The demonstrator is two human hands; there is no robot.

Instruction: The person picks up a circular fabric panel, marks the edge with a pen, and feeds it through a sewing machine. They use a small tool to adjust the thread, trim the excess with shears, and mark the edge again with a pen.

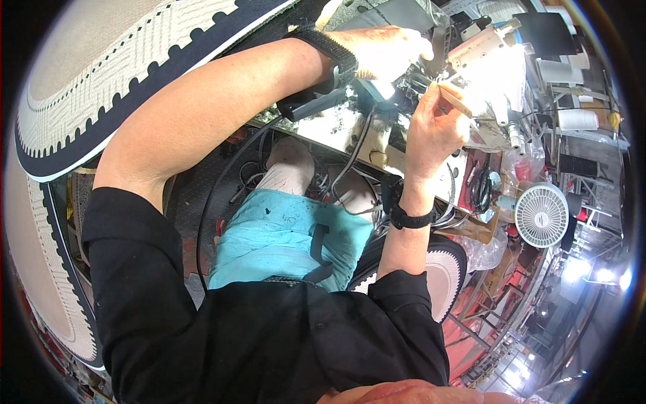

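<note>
My left hand [387, 52] reaches across the work table, over the metal parts of what looks like a sewing machine [476, 48]. Its fingers are bent at the machine's working area, and what the fingertips touch is hidden. Close beside it, on the right, my right hand [437, 131] is closed in a pinch on a slim tan piece [456, 102], whose kind I cannot make out. The tip of that pinch is near small metal parts between both hands. Strong glare washes out part of the machine. Dark bands with small devices are strapped to both wrists.
A large cream mat [128, 74] with a dark scalloped border lies at the left. Another round mat [441, 276] is below the table. White thread spools [577, 120], a white fan [541, 215] and black-handled scissors [482, 192] are at the right. A black cable [225, 172] hangs by my legs.
</note>
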